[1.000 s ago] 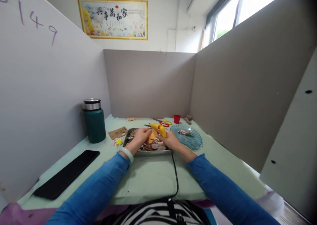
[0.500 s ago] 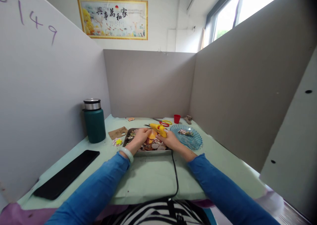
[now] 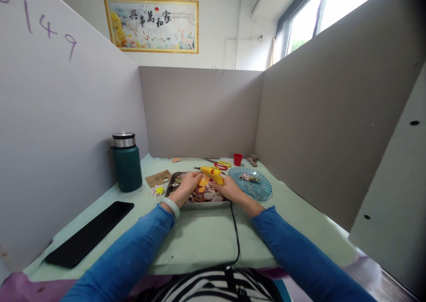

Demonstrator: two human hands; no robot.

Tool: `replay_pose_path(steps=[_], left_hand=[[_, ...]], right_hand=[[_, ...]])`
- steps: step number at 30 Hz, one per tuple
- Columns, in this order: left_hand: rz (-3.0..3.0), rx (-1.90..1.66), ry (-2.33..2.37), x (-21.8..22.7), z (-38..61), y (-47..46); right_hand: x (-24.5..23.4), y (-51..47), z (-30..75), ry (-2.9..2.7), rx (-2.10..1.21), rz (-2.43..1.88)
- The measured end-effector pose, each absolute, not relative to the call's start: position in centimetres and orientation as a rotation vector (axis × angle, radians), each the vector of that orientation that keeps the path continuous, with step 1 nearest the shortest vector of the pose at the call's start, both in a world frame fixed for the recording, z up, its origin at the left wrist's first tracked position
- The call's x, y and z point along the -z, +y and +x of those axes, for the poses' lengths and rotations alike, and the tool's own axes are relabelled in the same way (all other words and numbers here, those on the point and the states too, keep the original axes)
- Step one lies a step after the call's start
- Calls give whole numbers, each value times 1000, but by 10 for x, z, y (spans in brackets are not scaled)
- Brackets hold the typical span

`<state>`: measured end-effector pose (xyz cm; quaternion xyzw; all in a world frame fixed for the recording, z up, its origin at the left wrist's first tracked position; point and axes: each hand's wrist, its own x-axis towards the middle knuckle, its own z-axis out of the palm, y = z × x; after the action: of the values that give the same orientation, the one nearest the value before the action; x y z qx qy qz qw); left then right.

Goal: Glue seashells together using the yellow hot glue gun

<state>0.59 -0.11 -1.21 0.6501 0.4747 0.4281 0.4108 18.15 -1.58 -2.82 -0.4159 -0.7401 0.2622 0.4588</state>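
Above a metal tray (image 3: 199,205) of shells and small pieces, my right hand (image 3: 229,188) grips a yellow glue gun (image 3: 211,173), its body pointing left. A black cord (image 3: 237,235) runs from near that wrist down to the table's front edge. My left hand (image 3: 189,183) pinches a small flat orange piece (image 3: 203,179) close to the glue gun. Whether the nozzle touches the piece I cannot tell. Several shells (image 3: 213,197) show in the tray below both hands.
On the left stand a green bottle (image 3: 127,169) and a black phone (image 3: 91,234). A brown card (image 3: 157,178) and a flower-topped disc (image 3: 158,190) lie beside the tray. Scissors (image 3: 222,165), a red cup (image 3: 237,159) and a blue plate (image 3: 264,189) sit behind and right. Partitions surround the table.
The glue gun and the orange piece have shifted very slightly to the left in my hands. Everything else stays where it was.
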Motion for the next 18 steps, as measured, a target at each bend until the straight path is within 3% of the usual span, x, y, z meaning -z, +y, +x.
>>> replay_pose_path(steps=[18], left_hand=[[1669,-1105,1248,12,5,0]], right_hand=[[26,-18,181,-1821,-642,-1045]])
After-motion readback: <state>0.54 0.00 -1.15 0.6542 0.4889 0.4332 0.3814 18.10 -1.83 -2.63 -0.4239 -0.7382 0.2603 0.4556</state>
